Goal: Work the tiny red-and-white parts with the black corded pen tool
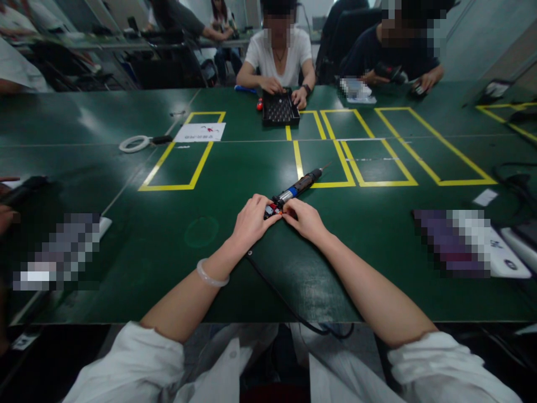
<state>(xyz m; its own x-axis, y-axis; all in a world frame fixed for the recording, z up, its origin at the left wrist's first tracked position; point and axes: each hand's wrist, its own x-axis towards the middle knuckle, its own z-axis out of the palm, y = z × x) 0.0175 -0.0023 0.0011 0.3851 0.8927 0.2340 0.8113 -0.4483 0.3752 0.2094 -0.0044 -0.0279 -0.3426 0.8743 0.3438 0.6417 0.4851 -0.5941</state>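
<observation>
A slim electric screwdriver (288,194) with a black, blue and silver barrel lies on the green table, its thin bit pointing to the far right. Its rear end looks opened, with small red, orange and whitish parts (274,208) showing. My left hand (254,219) curls around this rear end, thumb and fingers holding it. From the right, my right hand (306,217) is closed in a pinch beside the red and orange parts; what lies between its fingertips is too small to make out. A black cable (277,288) runs below my hands towards the near edge.
Yellow tape rectangles (352,163) mark the table (226,257). Across it, a person in white handles a black tray (280,109); another person sits farther right. A white sheet (201,132) and coiled white cable (134,144) lie left. Blurred-out flat objects flank me.
</observation>
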